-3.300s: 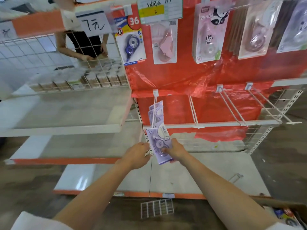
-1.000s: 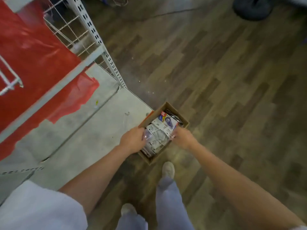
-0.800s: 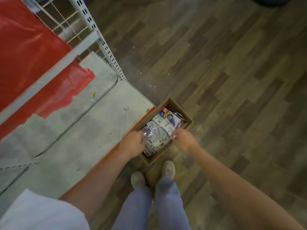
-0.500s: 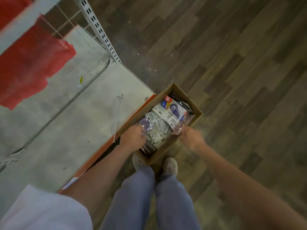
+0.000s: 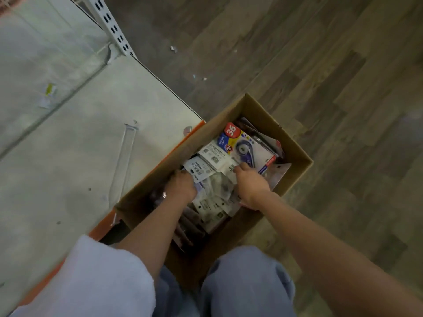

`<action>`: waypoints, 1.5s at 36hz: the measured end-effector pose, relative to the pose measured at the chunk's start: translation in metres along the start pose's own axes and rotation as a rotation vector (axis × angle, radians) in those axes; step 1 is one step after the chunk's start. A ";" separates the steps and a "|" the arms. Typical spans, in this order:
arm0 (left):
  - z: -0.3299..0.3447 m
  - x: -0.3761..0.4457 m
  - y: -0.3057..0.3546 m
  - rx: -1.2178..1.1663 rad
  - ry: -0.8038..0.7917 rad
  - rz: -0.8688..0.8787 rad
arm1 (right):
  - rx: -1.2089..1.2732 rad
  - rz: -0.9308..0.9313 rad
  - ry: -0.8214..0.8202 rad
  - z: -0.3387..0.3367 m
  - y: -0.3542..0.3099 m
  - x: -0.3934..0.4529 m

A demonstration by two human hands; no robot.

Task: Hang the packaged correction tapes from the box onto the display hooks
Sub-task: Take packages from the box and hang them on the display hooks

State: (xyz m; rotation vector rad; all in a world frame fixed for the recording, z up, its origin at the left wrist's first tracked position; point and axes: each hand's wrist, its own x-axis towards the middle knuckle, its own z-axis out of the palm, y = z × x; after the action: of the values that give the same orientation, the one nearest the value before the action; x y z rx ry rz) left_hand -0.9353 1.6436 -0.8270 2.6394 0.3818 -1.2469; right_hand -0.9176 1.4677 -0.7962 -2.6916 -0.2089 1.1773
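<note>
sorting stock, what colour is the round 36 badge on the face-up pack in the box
Red round badge with white digits, head view.

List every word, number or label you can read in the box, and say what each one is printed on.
"36": white on a red circle, top corner of the face-up correction tape package.
Blue label on that package: blurred, unreadable.
Fine print and codes on the white package backs: too small to read.
Cardboard box: no print visible.

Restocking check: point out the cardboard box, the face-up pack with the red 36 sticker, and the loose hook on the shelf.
cardboard box (image 5: 295, 143), head view, right wall
red 36 pack (image 5: 246, 148), head view, clear blister
loose hook (image 5: 122, 163), head view, mid-shaft
</note>
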 end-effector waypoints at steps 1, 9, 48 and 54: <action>0.006 0.007 0.001 0.009 -0.004 0.005 | -0.021 -0.013 -0.007 0.004 0.001 0.005; 0.031 0.022 0.000 0.069 0.050 -0.032 | -0.176 -0.082 -0.076 0.021 0.005 0.023; -0.222 -0.317 -0.010 -0.478 0.371 -0.121 | 0.493 -0.135 0.153 -0.204 -0.112 -0.242; -0.262 -0.358 -0.008 -0.559 0.441 -0.065 | 0.669 -0.094 0.234 -0.234 -0.135 -0.278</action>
State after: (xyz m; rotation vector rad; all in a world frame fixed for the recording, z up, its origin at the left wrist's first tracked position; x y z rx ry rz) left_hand -0.9661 1.6727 -0.3858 2.3832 0.7602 -0.4528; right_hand -0.9392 1.5130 -0.4120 -2.1653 0.0841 0.7214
